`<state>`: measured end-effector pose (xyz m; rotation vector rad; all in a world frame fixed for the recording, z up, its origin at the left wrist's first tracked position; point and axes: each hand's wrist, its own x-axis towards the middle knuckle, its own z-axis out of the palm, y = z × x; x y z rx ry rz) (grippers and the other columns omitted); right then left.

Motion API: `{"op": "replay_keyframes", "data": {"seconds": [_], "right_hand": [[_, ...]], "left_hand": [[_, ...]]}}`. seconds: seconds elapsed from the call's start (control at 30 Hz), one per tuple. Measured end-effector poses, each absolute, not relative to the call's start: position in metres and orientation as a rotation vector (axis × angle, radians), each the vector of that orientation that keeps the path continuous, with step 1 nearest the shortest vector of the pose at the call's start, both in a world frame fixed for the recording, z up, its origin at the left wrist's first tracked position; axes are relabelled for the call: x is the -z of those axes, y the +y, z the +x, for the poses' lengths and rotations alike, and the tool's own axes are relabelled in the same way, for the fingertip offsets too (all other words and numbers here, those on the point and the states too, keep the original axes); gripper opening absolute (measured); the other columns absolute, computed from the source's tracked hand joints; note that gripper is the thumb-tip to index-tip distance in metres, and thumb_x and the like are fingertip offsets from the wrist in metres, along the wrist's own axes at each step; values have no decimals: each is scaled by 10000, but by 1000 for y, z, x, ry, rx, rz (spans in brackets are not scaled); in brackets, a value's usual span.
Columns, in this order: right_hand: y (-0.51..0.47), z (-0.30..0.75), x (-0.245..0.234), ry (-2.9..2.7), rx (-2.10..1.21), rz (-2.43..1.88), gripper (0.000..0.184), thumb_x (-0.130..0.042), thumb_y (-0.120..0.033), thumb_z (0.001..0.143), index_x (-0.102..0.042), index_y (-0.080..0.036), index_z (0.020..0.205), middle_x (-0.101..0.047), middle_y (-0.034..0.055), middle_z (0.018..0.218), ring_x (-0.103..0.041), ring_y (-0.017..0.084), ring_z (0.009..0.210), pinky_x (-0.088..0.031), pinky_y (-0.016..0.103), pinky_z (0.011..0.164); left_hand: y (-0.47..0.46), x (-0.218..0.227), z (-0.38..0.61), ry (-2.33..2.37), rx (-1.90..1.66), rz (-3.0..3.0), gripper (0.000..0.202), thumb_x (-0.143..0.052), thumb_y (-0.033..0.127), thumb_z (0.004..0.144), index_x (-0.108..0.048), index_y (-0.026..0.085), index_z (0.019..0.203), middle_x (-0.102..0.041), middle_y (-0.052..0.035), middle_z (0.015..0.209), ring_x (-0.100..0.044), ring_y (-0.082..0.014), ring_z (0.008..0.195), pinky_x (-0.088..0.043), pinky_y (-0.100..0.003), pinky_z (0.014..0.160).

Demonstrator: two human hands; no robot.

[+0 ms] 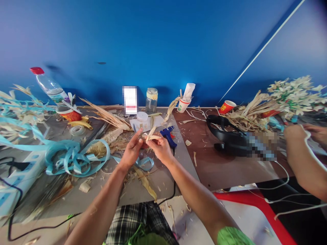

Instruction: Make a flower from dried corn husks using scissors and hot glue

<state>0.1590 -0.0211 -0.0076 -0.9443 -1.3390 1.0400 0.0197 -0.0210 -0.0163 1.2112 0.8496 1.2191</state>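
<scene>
My right hand [160, 147] pinches a pale dried corn husk piece [152, 134], whose folded strips stick up and to the right past the fingertips. Close on its left, my left hand [131, 149] has its thumb and fingers closed near the base of the husk. What sits between those left fingertips is too small and hidden to tell. A blue glue gun [168, 136] lies just beyond my right hand. Behind both hands is a white sheet [153, 123] bearing a round white lid [142, 116]. Husk scraps [145, 183] lie beneath my wrists.
Left are coiled light-blue ribbon [76, 158], a power strip [24, 182] and a tilted bottle [48, 85]. Along the wall stand a jar [151, 102] and paper cup [184, 104]. A black headset [224, 136] lies right, near another person's arm [304, 160].
</scene>
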Motion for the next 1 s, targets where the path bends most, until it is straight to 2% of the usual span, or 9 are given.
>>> {"op": "replay_keyframes", "data": {"seconds": [0.1,0.17,0.33,0.43,0.63,0.8,0.9,1.0], "right_hand": [[-21,160,9,-1381,-841,-1003,69,-646,-279,726,-663,-212,727,-562,44,869,-528,165,828,-430,277,737],[-21,160,9,-1403,-769,-1016,55,-642,-265,732,-662,-215,732,-552,47,877,-518,167,842,-427,283,751],[-22,158,8,-1446,-707,-1063,66,-617,-240,742,-661,-204,774,-532,47,877,-505,157,827,-436,253,669],[-24,157,9,-1479,-730,-1057,92,-606,-248,749,-668,-198,795,-531,44,888,-506,144,800,-438,240,637],[-25,157,11,-1348,-965,-946,278,-601,-321,760,-655,-219,1013,-526,58,1026,-542,137,821,-461,234,636],[-21,158,7,-1133,-1144,-974,237,-624,-349,730,-688,-188,891,-570,40,926,-552,118,726,-462,235,618],[-22,156,3,-1089,-1255,-870,183,-655,-321,697,-692,-189,819,-573,23,903,-554,96,618,-450,241,577],[-23,156,0,-1084,-1363,-786,110,-656,-281,691,-681,-187,743,-571,-2,793,-533,81,509,-417,242,527]], "left_hand": [[-22,14,22,910,-1271,1346,382,-615,396,761,-604,163,1063,-629,-75,972,-563,-182,926,-416,-296,850],[-22,13,23,987,-1281,1445,307,-599,367,774,-625,146,986,-628,-85,1001,-553,-191,961,-404,-299,868],[-22,18,24,1187,-1254,1743,264,-532,307,812,-640,156,998,-647,-76,947,-566,-187,885,-411,-307,823],[-22,19,25,1218,-1290,1890,225,-496,287,832,-657,163,927,-639,-59,855,-548,-165,807,-407,-283,767],[-24,13,26,1195,-1303,1594,282,-452,375,857,-608,154,776,-557,-12,685,-479,-122,651,-386,-242,647],[-24,13,25,1002,-1260,1368,325,-494,470,819,-586,159,801,-526,-7,674,-465,-119,643,-382,-239,643],[-23,18,25,937,-1191,1341,335,-501,480,813,-549,157,738,-502,-6,672,-438,-112,627,-367,-232,614],[-22,22,25,873,-1141,1350,336,-502,476,814,-523,160,703,-489,0,666,-431,-109,625,-362,-233,612]]}}
